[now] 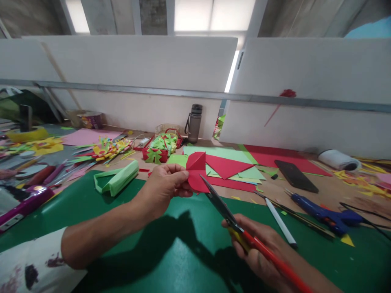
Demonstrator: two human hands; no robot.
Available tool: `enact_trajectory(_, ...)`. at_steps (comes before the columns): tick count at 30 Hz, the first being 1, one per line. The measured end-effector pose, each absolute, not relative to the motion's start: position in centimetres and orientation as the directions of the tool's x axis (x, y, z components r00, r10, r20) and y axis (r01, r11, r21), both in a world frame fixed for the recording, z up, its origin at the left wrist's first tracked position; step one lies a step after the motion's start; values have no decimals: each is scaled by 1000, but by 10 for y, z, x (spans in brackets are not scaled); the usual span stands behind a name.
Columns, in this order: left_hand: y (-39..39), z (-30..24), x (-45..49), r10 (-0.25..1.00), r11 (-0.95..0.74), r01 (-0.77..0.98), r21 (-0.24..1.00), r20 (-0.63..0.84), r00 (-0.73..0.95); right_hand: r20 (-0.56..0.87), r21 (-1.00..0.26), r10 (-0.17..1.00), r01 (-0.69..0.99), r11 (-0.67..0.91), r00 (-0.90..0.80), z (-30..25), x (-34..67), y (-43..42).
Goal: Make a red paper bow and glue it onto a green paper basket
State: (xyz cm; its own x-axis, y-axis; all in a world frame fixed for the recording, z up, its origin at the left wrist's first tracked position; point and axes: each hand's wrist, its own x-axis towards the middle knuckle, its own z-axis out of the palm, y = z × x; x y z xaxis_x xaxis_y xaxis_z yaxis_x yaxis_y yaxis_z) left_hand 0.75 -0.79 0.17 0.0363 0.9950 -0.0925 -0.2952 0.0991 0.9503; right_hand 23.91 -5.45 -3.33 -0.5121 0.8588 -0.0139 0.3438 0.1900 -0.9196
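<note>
Left hand (165, 183): one, thumb and fingers pinched together on a red paper piece (196, 169), which juts out past the fingertips towards the right hand's side.

Right hand (259, 248): one, wrapped around the handles of the scissors (222, 208), blades angled up and leftward to the paper's lower edge; whether they bite or merely overlap it cannot be told.

Condition of piece: curved outline and crease present; shaping judged partly done, trimming apparently unfinished.

Beyond the left hand: red box with green bow (155, 156), seemingly complete; red triangular paper (229, 165), straight-edged, no curves cut.

Left of the left hand: folded green paper (124, 178).

Right of the right hand: white marker (281, 221); blue glue gun (324, 211).
</note>
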Motion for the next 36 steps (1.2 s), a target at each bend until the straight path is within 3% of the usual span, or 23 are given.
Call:
enact_trajectory(7, -7, 2, 7, 994, 111, -315, 943, -101, 50, -31, -929, 848, 328, 170, -529, -34, 240, -55)
enact_trajectory(14, -9, 1, 8, 996, 87, -306, 948, -72, 60, 43, -877, 867, 397, 271, -497, -32, 240, -56)
enact_trajectory(20, -9, 1, 9, 996, 84, -306, 948, -79, 31, -90, -874, 794, 430, 226, -602, -25, 240, -51)
enact_trajectory(36, -8, -1, 9, 996, 91, -310, 946, -90, 18, -18, -854, 837, 444, 272, -547, -34, 238, -51)
